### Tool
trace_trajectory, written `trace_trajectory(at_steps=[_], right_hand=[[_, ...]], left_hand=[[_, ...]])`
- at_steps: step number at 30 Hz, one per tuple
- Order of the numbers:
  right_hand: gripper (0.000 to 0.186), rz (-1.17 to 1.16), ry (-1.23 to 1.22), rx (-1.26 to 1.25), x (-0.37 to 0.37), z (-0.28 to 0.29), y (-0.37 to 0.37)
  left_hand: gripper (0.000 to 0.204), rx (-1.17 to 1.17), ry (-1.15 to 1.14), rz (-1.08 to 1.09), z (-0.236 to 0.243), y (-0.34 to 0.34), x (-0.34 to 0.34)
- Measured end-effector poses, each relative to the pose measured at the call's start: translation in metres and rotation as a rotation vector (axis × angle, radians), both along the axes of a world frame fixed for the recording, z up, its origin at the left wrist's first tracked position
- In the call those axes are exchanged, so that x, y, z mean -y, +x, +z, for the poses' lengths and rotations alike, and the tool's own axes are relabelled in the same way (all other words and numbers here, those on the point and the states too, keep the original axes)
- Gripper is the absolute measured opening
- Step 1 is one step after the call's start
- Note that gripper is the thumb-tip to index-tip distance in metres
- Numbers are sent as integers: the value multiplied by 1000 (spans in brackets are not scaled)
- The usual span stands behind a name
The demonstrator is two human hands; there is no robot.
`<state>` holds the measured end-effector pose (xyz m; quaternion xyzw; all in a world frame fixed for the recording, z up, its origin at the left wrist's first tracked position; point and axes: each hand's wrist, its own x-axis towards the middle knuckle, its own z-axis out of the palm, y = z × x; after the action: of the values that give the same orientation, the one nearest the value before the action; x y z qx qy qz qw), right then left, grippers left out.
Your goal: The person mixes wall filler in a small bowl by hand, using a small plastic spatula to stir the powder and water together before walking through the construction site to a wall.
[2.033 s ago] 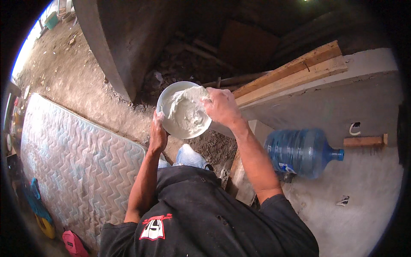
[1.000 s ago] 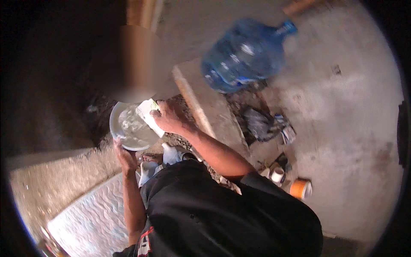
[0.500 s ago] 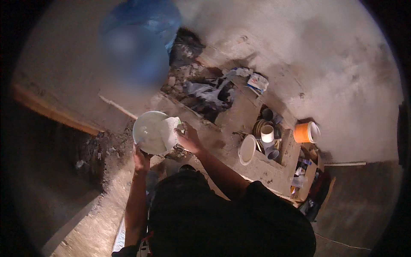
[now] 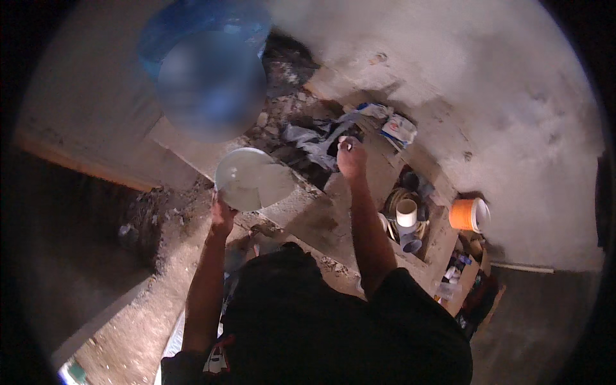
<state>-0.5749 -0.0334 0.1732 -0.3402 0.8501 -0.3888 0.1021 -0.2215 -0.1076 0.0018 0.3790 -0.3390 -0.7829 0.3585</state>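
In the head view, a soft blur is hiding much of the blue jug (image 4: 204, 25), whose top is running out past the upper edge of the picture. The left hand (image 4: 222, 216) is holding the bowl (image 4: 236, 162) aloft over the near edge of the concrete ledge (image 4: 314, 221), its fingers clamping the rim, partly hidden underneath. The right hand (image 4: 351, 159) is hanging by the crumpled, thin plastic bag (image 4: 314, 144); its fingers are curling inward, but whether they are closing on something I cannot tell. Toward the ledge's right end, a white cylindrical cup (image 4: 405, 213) is standing near an orange-and-white bucket (image 4: 467, 215). The bowl is looking round, smooth and pale, its greyish contents blending into the wall.
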Motion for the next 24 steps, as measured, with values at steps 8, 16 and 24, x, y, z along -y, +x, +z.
trace_trajectory(at_steps=[8, 16, 24], right_hand=[[40, 940, 337, -356, 96, -78, -10], [36, 710, 500, 615, 99, -252, -115], [41, 522, 34, 1199, 67, -125, -14]], left_hand=[[61, 88, -54, 314, -5, 27, 12], [50, -197, 59, 270, 20, 0, -21], [47, 28, 152, 334, 44, 5, -55]])
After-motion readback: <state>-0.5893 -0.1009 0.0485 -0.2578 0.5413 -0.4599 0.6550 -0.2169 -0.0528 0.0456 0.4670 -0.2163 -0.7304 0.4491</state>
